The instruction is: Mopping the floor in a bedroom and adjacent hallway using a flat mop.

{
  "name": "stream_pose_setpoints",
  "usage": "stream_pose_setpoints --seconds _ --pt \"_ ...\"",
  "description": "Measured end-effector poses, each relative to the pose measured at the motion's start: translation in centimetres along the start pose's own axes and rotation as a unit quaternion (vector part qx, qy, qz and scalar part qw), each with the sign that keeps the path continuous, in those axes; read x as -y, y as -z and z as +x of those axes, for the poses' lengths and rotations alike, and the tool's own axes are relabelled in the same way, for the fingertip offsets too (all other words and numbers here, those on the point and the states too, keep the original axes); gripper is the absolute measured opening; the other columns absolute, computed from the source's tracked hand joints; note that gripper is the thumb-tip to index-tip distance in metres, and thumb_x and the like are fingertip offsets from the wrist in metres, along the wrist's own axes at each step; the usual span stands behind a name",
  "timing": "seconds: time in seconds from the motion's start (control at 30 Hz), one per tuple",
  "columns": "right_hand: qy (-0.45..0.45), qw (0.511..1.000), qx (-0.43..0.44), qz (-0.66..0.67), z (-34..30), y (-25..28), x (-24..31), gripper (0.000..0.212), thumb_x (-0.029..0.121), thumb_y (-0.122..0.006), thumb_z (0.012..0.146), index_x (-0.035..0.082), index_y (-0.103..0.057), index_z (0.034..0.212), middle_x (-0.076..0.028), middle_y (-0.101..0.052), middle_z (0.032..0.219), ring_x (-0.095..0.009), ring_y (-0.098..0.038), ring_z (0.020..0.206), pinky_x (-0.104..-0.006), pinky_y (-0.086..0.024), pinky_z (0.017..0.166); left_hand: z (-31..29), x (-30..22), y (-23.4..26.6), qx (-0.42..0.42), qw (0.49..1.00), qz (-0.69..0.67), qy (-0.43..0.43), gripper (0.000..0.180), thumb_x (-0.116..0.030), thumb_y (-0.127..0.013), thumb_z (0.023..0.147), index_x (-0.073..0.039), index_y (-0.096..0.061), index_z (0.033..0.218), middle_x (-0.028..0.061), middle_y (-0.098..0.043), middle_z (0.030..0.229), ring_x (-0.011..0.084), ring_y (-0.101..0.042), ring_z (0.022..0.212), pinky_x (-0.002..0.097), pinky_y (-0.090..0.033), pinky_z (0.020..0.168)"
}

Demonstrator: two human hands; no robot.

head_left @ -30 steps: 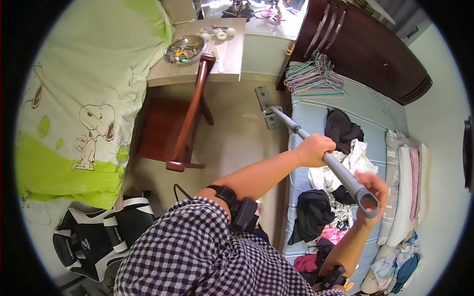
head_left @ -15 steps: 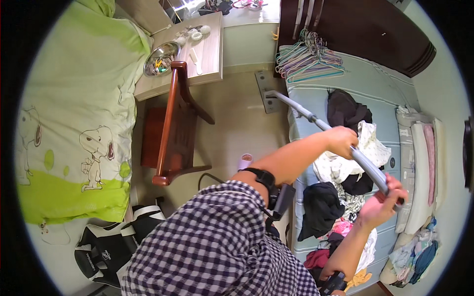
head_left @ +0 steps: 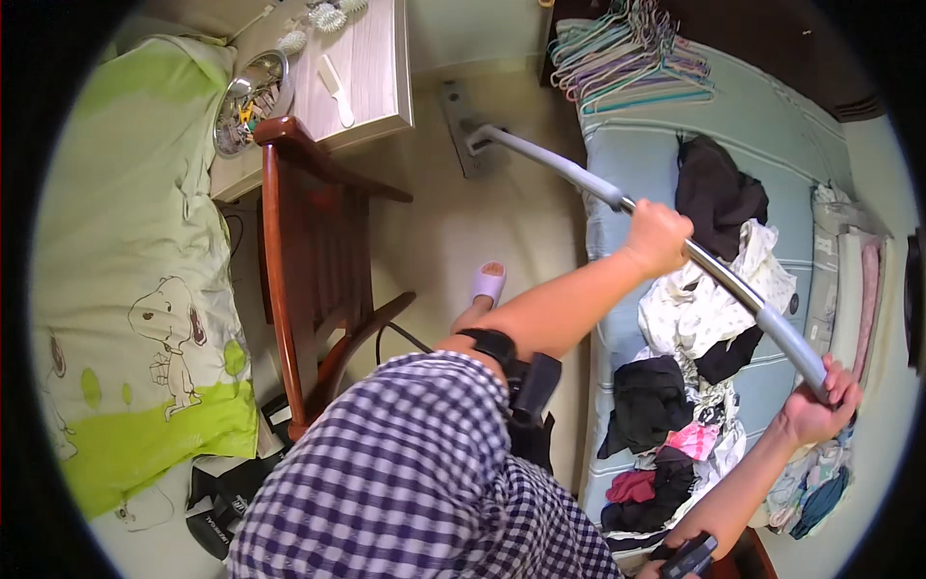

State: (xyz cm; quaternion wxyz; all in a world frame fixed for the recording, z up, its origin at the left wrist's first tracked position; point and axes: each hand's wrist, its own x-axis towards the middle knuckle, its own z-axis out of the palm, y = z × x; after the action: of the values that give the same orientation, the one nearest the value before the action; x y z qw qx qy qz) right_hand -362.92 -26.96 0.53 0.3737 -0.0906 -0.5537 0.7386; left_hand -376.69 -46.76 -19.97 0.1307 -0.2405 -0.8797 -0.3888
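Observation:
A long flat mop with a grey-and-silver pole [head_left: 730,275] slants across the view. Its flat rectangular head [head_left: 463,130] lies on the floor between the desk and the bed. My left hand [head_left: 659,238] is closed around the middle of the pole. Farther up, my right hand [head_left: 818,403] grips the grey end of the pole. Beneath the pole, a white patterned garment [head_left: 685,311] and dark clothes [head_left: 719,193] lie on the light-blue mattress [head_left: 632,145].
A wooden chair [head_left: 313,222] stands left of the floor strip. Behind it, the desk [head_left: 376,77] holds a metal bowl [head_left: 253,101] and a white comb [head_left: 336,90]. Several hangers [head_left: 632,63] lie on the mattress. A slippered foot [head_left: 489,280] rests on the floor [head_left: 424,251].
The mop head has slid left toward the desk. My hands are farther apart on the pole, with more bare metal between them. The view has shifted, and more of the slippered foot shows.

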Motion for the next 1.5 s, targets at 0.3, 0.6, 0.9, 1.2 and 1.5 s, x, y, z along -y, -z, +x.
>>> stream_pose_setpoints --seconds 0.3,0.6,0.9,1.2,1.5 --pt "-0.029 0.948 0.311 0.057 -9.0 -15.0 -14.5 0.015 0.012 -0.048 0.085 0.011 -0.039 0.073 -0.007 -0.047 0.070 -0.025 -0.053 0.085 -0.0590 -0.035 0.097 -4.4 21.3 9.8 -0.203 0.976 0.078 -0.005 0.018 -0.012 -0.068 0.066 -0.009 -0.050 0.062 0.0097 -0.054 0.061 0.0306 -0.054 0.062 0.0413 -0.042 0.060" --pt "-0.159 0.917 0.309 0.197 -13.8 -19.0 -25.3 0.015 -0.001 -0.055 0.079 0.006 -0.044 0.072 -0.012 -0.056 0.079 -0.028 -0.058 0.088 -0.0508 -0.037 0.097 -9.9 32.5 14.9 -0.166 0.971 0.161 0.061 0.014 -0.011 -0.067 0.072 -0.007 -0.054 0.073 0.0120 -0.056 0.074 0.0301 -0.054 0.071 0.0388 -0.044 0.065" --pt "-0.266 0.873 0.314 0.259 -18.8 -24.0 -34.0 0.015 0.000 -0.059 0.078 0.005 -0.048 0.070 -0.007 -0.057 0.078 -0.023 -0.058 0.087 -0.0387 -0.045 0.087 -15.0 35.9 21.5 -0.022 0.880 0.305 0.364 0.017 -0.013 -0.061 0.077 -0.008 -0.059 0.093 0.0134 -0.059 0.098 0.0344 -0.055 0.095 0.0417 -0.045 0.082" --pt "-0.255 0.844 0.351 0.315 -19.3 -25.6 -37.7 0.017 0.001 -0.063 0.073 0.003 -0.049 0.063 -0.005 -0.057 0.067 -0.016 -0.055 0.070 -0.0337 -0.045 0.083 -20.1 40.7 25.1 0.052 0.868 0.438 0.227 0.034 -0.012 -0.063 0.073 -0.009 -0.053 0.106 0.0170 -0.061 0.096 0.0336 -0.059 0.090 0.0412 -0.047 0.078" --pt "-0.212 0.820 0.429 0.313 -16.3 -21.4 -39.4 0.021 0.001 -0.064 0.073 0.002 -0.047 0.061 -0.003 -0.048 0.059 -0.013 -0.046 0.057 -0.0272 -0.036 0.055 -18.1 36.1 19.1 0.098 0.861 0.362 0.343 0.047 -0.018 -0.065 0.068 -0.004 -0.050 0.110 0.0193 -0.053 0.108 0.0365 -0.049 0.107 0.0442 -0.042 0.090"
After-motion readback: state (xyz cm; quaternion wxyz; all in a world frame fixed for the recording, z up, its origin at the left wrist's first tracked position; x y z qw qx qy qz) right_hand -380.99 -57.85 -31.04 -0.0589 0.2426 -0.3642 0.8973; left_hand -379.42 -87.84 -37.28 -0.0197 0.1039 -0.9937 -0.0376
